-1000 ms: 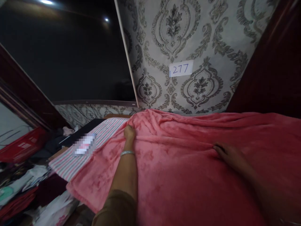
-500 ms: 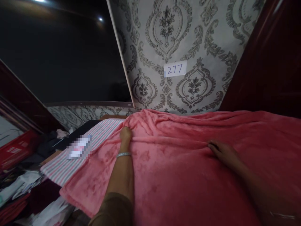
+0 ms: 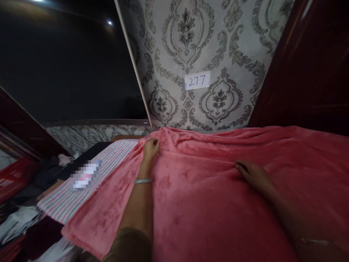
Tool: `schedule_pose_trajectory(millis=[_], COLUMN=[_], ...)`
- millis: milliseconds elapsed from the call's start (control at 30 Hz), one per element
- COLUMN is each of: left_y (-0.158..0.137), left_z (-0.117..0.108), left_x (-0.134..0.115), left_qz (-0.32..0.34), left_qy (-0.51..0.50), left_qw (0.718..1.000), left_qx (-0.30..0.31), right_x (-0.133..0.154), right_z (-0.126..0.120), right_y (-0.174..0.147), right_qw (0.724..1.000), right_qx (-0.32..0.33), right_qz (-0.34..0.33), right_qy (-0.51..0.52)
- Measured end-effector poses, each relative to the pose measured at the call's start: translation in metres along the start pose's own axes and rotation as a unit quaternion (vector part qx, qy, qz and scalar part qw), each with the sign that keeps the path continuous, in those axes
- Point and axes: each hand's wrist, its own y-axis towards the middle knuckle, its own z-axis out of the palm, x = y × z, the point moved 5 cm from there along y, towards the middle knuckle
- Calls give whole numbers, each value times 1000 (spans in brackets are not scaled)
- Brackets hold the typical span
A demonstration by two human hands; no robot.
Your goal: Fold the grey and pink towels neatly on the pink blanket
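Note:
A pink plush blanket spreads across most of the surface before me, with loose folds bunched along its far side. Toward its far left part, my left hand is closed, fingers curled against the bunched cloth; a bracelet circles that wrist. Farther right, my right hand pinches the blanket between thumb and fingers, and a shallow crease runs between the two hands. Beneath the blanket's left edge shows a striped cloth in white, pink and grey, with a blurred-out flat item lying on it.
A large dark screen stands at the back left. Patterned wallpaper carries a paper label reading 277. Dark red glossy panelling is at the right. Clothes and bags lie heaped at lower left, near a red box.
My left hand has turned and shifted slightly up and right over the blanket. The raised fold between my hands has flattened. My right hand keeps its pinch; the view has shifted a little.

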Motion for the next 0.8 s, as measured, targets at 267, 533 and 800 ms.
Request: schedule_pose_trajectory(millis=[267, 533, 800], left_y=[-47, -38, -25], left_z=[58, 56, 1], left_x=[-114, -125, -119], left_qz=[236, 256, 259], left_qy=[-94, 83, 135], left_qw=[929, 953, 954], left_qx=[269, 139, -59], right_x=[12, 28, 18], right_z=[-4, -16, -19], right_y=[3, 15, 15], right_qw=[999, 996, 998], right_qx=[-50, -74, -59], right_qz=[-3, -39, -19], right_qy=[14, 33, -22])
